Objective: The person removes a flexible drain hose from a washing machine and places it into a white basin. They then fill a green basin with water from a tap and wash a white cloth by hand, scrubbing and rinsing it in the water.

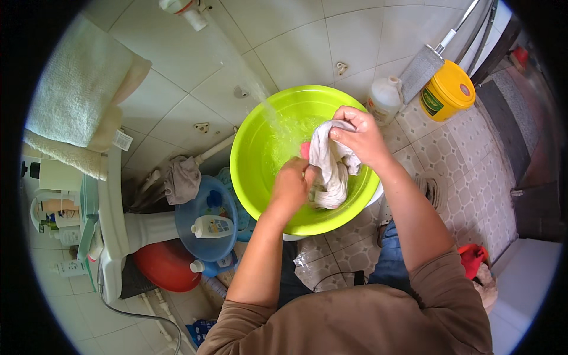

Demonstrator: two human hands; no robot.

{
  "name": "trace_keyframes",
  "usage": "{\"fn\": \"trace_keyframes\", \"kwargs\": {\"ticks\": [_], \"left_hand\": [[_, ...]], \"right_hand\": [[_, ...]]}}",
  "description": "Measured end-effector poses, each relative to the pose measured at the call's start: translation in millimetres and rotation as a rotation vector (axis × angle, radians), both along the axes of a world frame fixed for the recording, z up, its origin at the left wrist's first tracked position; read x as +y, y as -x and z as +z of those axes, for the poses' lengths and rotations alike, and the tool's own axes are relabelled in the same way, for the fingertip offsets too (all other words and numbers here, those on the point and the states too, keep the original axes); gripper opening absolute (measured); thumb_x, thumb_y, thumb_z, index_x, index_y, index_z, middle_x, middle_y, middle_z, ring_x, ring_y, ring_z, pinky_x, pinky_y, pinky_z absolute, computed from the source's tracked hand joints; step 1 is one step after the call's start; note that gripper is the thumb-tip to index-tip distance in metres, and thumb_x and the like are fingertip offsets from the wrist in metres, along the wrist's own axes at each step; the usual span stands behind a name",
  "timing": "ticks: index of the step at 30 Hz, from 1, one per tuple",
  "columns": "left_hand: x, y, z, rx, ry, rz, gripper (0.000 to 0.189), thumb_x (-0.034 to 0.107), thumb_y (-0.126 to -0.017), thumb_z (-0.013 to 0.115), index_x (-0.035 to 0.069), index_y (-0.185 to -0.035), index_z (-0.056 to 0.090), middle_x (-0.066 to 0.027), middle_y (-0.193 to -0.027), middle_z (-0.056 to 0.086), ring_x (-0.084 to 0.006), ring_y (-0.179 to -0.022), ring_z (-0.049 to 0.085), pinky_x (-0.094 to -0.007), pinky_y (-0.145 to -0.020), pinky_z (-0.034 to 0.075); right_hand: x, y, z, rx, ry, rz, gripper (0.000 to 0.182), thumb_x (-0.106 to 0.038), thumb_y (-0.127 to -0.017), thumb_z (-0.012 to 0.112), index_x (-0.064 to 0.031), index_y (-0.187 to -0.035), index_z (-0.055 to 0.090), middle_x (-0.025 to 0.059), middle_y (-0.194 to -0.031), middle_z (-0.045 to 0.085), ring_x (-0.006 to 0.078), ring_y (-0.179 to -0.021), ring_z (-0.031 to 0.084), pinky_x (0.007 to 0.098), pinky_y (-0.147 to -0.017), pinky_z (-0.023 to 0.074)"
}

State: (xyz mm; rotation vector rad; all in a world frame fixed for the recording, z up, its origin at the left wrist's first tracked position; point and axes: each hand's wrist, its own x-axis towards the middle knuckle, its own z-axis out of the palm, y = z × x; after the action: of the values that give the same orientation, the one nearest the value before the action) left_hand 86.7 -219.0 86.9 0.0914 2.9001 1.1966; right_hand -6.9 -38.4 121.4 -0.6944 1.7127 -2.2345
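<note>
Over the lime-green plastic basin (243, 177), my right hand (358, 138) pinches a wet, whitish cloth (329, 171) at its upper fold. The cloth hangs bunched and twisted down into the basin. My left hand (290, 188) is curled at the cloth's left side, around a small pink object (305, 150) whose end sticks up above the fist. What that object is, I cannot tell; most of it is hidden. Water (266, 104) streams from a white wall spout (195, 18) into the basin and splashes beside my left hand.
A translucent jug (385, 100), a flat mop head (421, 71) and a yellow lidded bucket (446, 91) stand beyond the basin's right side. Leftward are a pedestal sink (111, 230), a blue basin (206, 250) holding a white bottle (214, 226), and a red basin (166, 270).
</note>
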Motion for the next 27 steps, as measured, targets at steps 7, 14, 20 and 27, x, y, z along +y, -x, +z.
{"fn": "trace_keyframes", "kwargs": {"ticks": [7, 14, 20, 27], "left_hand": [[24.9, -5.3, 15.7, -0.422, -0.024, 0.013, 0.06, 0.045, -0.08, 0.064, -0.008, -0.108, 0.055, -0.0235, -0.103, 0.061, -0.0352, -0.103, 0.058, -0.0366, -0.087, 0.044], [29.6, -6.6, 3.6, -0.084, -0.081, -0.327, 0.035, 0.022, -0.074, 0.068, -0.003, -0.097, 0.06, -0.019, -0.085, 0.062, -0.0313, -0.086, 0.06, -0.0352, -0.079, 0.045], [35.7, -21.1, 57.4, 0.595, -0.059, 0.303, 0.012, -0.001, -0.068, 0.062, -0.001, -0.076, 0.053, -0.0103, -0.078, 0.054, -0.0112, -0.068, 0.049, -0.0242, -0.06, 0.041], [30.9, -33.9, 81.6, 0.911, -0.553, 0.373, 0.019, -0.005, -0.078, 0.051, 0.005, -0.083, 0.036, -0.0137, -0.098, 0.055, -0.0144, -0.087, 0.051, -0.0279, -0.081, 0.041]], "right_hand": [[-1.4, -0.5, -8.2, -0.204, 0.161, -0.015, 0.01, -0.013, -0.085, 0.06, -0.0032, -0.086, 0.058, -0.0026, -0.077, 0.057, 0.0045, -0.071, 0.051, 0.0222, -0.064, 0.0433], [1.0, 10.0, -3.5, -0.668, 0.445, -0.183, 0.053, -0.046, -0.096, 0.026, -0.0035, -0.116, 0.051, 0.0127, -0.113, 0.059, 0.0226, -0.102, 0.057, 0.0374, -0.091, 0.0453], [-2.9, 7.5, -9.2, -0.564, 0.258, -0.3, 0.063, -0.052, -0.095, 0.026, -0.0068, -0.138, 0.033, 0.0086, -0.141, 0.035, 0.021, -0.13, 0.032, 0.034, -0.108, 0.0237], [-2.7, 11.4, -18.6, -0.438, 0.21, -0.31, 0.073, -0.055, -0.09, 0.039, -0.0011, -0.138, 0.031, 0.0117, -0.14, 0.036, 0.0202, -0.128, 0.035, 0.0324, -0.105, 0.0262]]}}
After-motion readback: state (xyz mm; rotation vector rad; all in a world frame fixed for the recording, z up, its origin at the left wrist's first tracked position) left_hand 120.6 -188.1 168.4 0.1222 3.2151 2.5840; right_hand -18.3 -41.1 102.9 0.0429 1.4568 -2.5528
